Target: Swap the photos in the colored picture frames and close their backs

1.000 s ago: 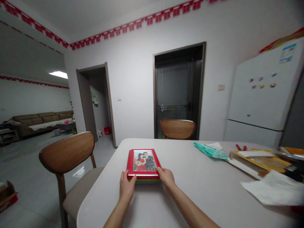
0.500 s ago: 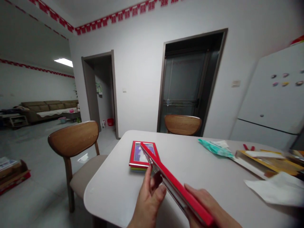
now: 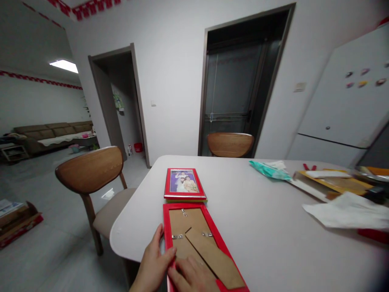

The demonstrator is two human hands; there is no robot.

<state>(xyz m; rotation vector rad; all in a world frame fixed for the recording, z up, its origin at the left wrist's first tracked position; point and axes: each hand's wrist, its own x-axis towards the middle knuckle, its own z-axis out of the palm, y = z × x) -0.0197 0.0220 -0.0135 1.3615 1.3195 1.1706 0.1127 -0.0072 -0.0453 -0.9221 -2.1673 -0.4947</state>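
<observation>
A red photo frame lies face down on the white table in front of me, its brown cardboard back and stand showing. My left hand rests along the frame's left edge, thumb on the backing, fingers loosely curved. My right hand lies on the backing near the bottom edge, fingers pressed flat against it. Just beyond sits a stack of frames, the top one red with a photo of a couple facing up.
Papers, a yellow board and a teal packet lie at the table's right. A wooden chair stands at the left, another chair at the far side. A white fridge stands at the right; two doorways are behind.
The top frame left the stack, was turned over in my hands and now lies face down on the table. A second photo frame shows on top of the stack.
</observation>
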